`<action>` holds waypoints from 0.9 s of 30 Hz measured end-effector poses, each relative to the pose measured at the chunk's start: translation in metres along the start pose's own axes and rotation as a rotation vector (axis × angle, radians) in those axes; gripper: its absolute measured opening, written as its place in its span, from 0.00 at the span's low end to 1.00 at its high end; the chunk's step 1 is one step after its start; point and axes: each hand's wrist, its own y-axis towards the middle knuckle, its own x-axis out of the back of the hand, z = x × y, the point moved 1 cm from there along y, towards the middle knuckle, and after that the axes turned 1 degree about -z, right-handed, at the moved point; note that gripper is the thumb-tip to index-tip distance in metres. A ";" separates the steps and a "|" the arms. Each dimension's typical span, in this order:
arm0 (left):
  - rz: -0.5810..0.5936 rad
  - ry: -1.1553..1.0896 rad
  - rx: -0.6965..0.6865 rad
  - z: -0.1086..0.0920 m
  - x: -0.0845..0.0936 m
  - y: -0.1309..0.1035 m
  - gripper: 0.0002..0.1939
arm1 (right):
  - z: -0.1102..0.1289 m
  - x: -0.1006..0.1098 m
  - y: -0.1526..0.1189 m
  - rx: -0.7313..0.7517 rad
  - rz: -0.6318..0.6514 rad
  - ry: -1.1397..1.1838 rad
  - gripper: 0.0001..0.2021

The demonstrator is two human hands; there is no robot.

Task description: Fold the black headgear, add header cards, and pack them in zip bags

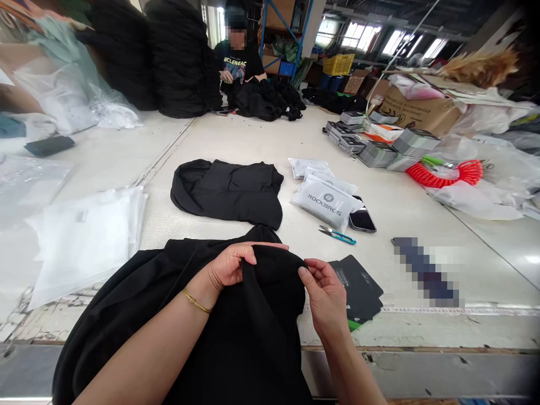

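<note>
A large black cloth hangs over the table's front edge toward me. My left hand grips its upper edge, with the thumb on top and the fingers partly under the fabric. At the cloth's right corner my right hand pinches the edge between thumb and fingers. Just beyond lies a folded black garment, flat on the table. Black printed cards are fanned out beside my right hand. Small blue-handled scissors rest behind the cards.
White packets lie by a phone. Clear bags are stacked at left. Farther right are a red coiled hose and boxed stacks. Across the table a person sits behind black cloth, near tall black fabric piles.
</note>
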 end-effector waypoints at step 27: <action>-0.646 0.575 -0.098 -0.005 -0.011 -0.054 0.09 | 0.023 -0.009 -0.005 -0.005 0.184 0.080 0.12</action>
